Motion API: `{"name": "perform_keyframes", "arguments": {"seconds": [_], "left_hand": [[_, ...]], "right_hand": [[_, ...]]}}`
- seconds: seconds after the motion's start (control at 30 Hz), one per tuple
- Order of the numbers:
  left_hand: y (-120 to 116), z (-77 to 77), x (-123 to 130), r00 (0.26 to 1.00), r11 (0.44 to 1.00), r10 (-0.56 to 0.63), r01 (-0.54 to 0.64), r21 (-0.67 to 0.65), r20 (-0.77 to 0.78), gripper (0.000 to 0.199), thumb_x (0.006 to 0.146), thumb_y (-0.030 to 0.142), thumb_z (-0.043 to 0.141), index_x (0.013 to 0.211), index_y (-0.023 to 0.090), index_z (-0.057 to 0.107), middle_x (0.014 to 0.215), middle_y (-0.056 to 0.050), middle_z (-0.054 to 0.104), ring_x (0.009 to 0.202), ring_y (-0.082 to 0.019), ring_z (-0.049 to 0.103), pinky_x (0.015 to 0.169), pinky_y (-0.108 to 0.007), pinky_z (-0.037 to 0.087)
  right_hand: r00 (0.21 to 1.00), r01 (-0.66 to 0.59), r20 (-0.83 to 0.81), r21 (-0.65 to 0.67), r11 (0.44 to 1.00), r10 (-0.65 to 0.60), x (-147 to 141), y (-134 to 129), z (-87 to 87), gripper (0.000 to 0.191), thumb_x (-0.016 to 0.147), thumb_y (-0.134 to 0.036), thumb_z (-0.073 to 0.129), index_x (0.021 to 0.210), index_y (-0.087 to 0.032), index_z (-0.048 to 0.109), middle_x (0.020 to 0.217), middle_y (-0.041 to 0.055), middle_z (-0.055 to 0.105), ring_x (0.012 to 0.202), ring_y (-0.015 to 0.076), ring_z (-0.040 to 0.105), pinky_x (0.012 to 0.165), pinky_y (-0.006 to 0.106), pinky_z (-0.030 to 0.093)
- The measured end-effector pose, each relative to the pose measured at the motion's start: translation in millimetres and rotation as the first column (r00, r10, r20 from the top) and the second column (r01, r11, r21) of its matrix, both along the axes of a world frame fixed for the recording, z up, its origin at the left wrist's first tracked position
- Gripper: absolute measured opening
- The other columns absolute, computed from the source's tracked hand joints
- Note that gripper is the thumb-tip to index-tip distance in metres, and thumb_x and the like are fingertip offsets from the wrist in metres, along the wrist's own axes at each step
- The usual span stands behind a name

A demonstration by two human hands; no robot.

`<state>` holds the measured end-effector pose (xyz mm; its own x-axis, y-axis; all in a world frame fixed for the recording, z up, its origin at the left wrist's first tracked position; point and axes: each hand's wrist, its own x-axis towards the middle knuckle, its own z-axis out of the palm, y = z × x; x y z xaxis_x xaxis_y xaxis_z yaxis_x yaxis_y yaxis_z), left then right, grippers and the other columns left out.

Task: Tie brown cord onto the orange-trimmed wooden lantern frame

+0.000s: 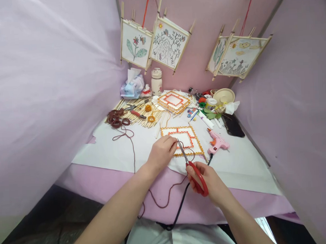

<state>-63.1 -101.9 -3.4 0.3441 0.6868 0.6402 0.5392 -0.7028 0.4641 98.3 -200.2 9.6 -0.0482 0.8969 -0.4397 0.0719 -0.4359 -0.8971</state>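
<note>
So my right hand (207, 181) is wrapped around the red handles of the scissors (194, 169), fingers through the loops, blades pointing up and away toward the square frame (183, 140) on the white paper. My left hand (162, 151) is pinched shut on a bit of the dark brown cord (167, 196) right at the near edge of that frame, just beside the scissor tips. I can't tell whether the blades are open or closed, they're too thin from here.

The cord trails off the table edge in a loose loop below my hands, and another run of it goes back to the coil (118, 118) by the pile of sticks (148, 117). It looks light and floppy, so I reckon it'll sag away from the blades unless it's held taut. Best grip is a pinch close to the cut point, which is about where my left fingers are.

The frame looks like thin sticks with orange trim and a paper centre. I'd guess it weighs almost nothing and is fragile, so I'd hold it by the stick edges, never the paper.

The pink glue gun (217, 144) sits just to the right of the frame, its black lead (181, 204) running down past my right wrist.
</note>
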Motion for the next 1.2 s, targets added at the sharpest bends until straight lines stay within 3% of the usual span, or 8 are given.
{"name": "perform_keyframes", "arguments": {"seconds": [0.73,0.83,0.93,1.0,1.07,1.13,1.2], "left_hand": [[-0.2,-3.3,0.2,1.000,0.998,-0.027,0.027,-0.049,-0.012,0.015,0.092,0.017,0.049,0.091,0.017,0.064,0.087,-0.006,0.066,0.083,-0.017,0.060,0.077,-0.029,0.047],[-0.8,-0.9,0.5,0.998,0.993,-0.034,0.040,-0.115,0.053,0.015,0.090,0.016,0.049,0.089,0.017,0.064,0.085,-0.005,0.066,0.082,-0.016,0.060,0.077,-0.029,0.045],[1.2,3.2,0.0,0.961,0.947,0.029,0.062,-0.316,0.274,0.010,0.086,0.018,0.055,0.083,0.018,0.065,0.080,-0.003,0.065,0.075,-0.014,0.059,0.073,-0.028,0.045],[4.6,6.1,-0.9,0.864,0.851,0.124,0.161,-0.500,0.489,0.007,0.082,0.022,0.060,0.081,0.017,0.064,0.076,-0.002,0.065,0.069,-0.013,0.059,0.067,-0.025,0.045],[8.7,8.4,-2.2,0.709,0.724,0.228,0.336,-0.603,0.668,0.011,0.079,0.026,0.065,0.080,0.015,0.063,0.074,-0.002,0.065,0.065,-0.011,0.058,0.062,-0.022,0.045],[12.3,9.7,-3.4,0.559,0.611,0.308,0.504,-0.610,0.770,0.016,0.075,0.027,0.070,0.080,0.014,0.062,0.077,-0.003,0.066,0.064,-0.008,0.058,0.059,-0.019,0.044],[14.9,9.9,-4.3,0.452,0.528,0.374,0.614,-0.586,0.810,0.020,0.071,0.026,0.074,0.081,0.014,0.061,0.081,-0.003,0.067,0.064,-0.007,0.057,0.056,-0.016,0.043]], "right_hand": [[0.998,-0.033,0.057,0.022,0.999,0.032,1.3,-1.4,-0.5,0.042,0.071,-0.053,0.070,0.070,-0.022,0.042,0.044,-0.0071,0.049,0.035,0.0085,0.041,0.036,0.021,0.029],[0.998,-0.026,0.059,0.029,0.999,0.025,2.5,-1.4,-2.0,0.042,0.071,-0.055,0.069,0.070,-0.022,0.042,0.045,-0.0069,0.049,0.037,0.0089,0.041,0.037,0.021,0.030],[0.985,0.054,0.153,0.134,0.989,-0.074,19.8,3.9,-2.7,0.041,0.072,-0.059,0.066,0.075,-0.021,0.048,0.053,-0.0038,0.053,0.043,0.0111,0.046,0.042,0.023,0.035],[0.912,0.146,0.337,0.266,0.953,-0.234,45.6,10.4,-3.5,0.041,0.072,-0.059,0.063,0.081,-0.020,0.053,0.064,0.0010,0.060,0.052,0.0148,0.053,0.049,0.026,0.040],[0.692,0.214,0.596,0.370,0.904,-0.408,80.1,16.9,-6.4,0.041,0.072,-0.054,0.064,0.091,-0.019,0.057,0.080,0.0074,0.066,0.067,0.0207,0.060,0.060,0.030,0.044],[0.423,0.177,0.814,0.355,0.918,-0.397,115.7,20.6,-12.9,0.038,0.077,-0.045,0.058,0.101,-0.016,0.057,0.092,0.0130,0.067,0.079,0.0262,0.062,0.066,0.034,0.044],[0.237,0.125,0.925,0.274,0.954,-0.297,144.9,20.7,-22.6,0.036,0.082,-0.040,0.050,0.104,-0.013,0.059,0.095,0.0168,0.066,0.082,0.0295,0.062,0.066,0.036,0.043]]}}
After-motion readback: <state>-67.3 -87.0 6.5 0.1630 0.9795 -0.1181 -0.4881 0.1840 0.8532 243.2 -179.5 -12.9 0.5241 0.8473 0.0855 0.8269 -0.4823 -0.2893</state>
